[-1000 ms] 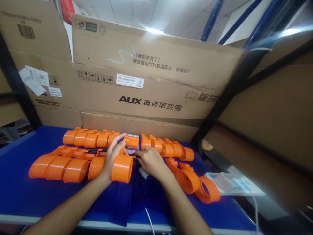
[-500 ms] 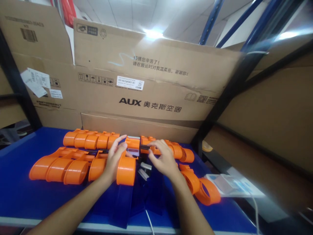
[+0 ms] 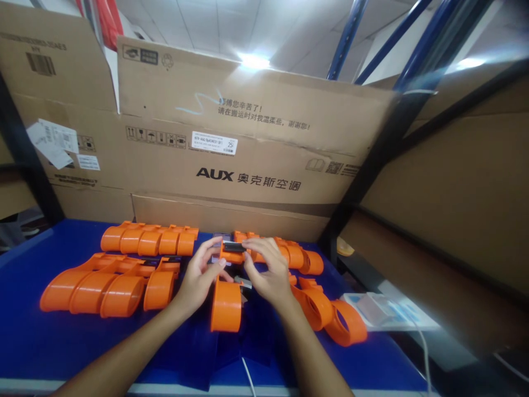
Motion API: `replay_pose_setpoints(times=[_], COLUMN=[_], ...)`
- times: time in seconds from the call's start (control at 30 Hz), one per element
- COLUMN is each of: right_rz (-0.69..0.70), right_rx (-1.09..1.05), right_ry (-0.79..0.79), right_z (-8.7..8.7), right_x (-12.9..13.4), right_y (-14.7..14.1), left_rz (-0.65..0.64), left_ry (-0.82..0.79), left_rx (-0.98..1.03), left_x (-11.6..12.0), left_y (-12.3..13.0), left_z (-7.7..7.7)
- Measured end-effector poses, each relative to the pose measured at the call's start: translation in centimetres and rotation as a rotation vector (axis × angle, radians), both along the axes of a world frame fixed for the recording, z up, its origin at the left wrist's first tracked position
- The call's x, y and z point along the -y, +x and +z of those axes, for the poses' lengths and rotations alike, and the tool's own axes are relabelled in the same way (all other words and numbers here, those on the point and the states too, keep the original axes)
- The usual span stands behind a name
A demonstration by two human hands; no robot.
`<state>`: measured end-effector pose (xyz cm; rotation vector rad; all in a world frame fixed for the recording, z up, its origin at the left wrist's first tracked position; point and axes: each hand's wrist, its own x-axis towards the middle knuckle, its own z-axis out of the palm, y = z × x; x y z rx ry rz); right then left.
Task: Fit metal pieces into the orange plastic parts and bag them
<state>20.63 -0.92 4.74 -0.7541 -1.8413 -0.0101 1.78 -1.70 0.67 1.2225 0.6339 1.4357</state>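
My left hand (image 3: 199, 278) grips an orange plastic holder (image 3: 226, 306), its round ring hanging down below the fingers. A short black strip (image 3: 233, 247) lies along the top part of the holder. My right hand (image 3: 270, 273) pinches the strip's right end between thumb and fingers, against the holder. Whether the strip is seated in the holder, I cannot tell. Just below the hands is a silvery metal piece (image 3: 244, 282), partly hidden by the ring.
Similar orange holders (image 3: 124, 295) lie in two rows on the blue table (image 3: 25, 286), left and right. A large cardboard sheet (image 3: 256, 143) stands behind. At right are a black post (image 3: 351, 187), a white tray (image 3: 405, 320) and a white cable (image 3: 425, 353).
The holder in my left hand has turned and moved slightly right, its top part now facing up. My right hand has brought the black strip left onto it.
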Motion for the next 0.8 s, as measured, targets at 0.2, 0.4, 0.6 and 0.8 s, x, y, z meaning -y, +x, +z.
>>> replay_pose_setpoints(times=[0.2,0.4,0.6,0.8], right_rz=[0.036,0.112,0.146,0.061], right_rx=[0.02,0.015,0.071,0.03], right_ry=[-0.009,-0.013,-0.042,-0.113], right_z=[-0.3,-0.8,-0.7,-0.4], right_x=[-0.2,-0.5,-0.3,-0.4], right_y=[-0.2,-0.7,-0.6,0.4], left_rz=[0.013,-0.013,0.029,0.08], left_ry=[-0.047,-0.021,-0.023,0.012], left_rx=[-0.054,-0.063,-0.085,-0.122], left_x=[0.0,-0.6,-0.8,-1.0], left_y=[-0.2,-0.5,-0.7,-1.0], left_z=[-0.2,-0.1,0.0,-0.1])
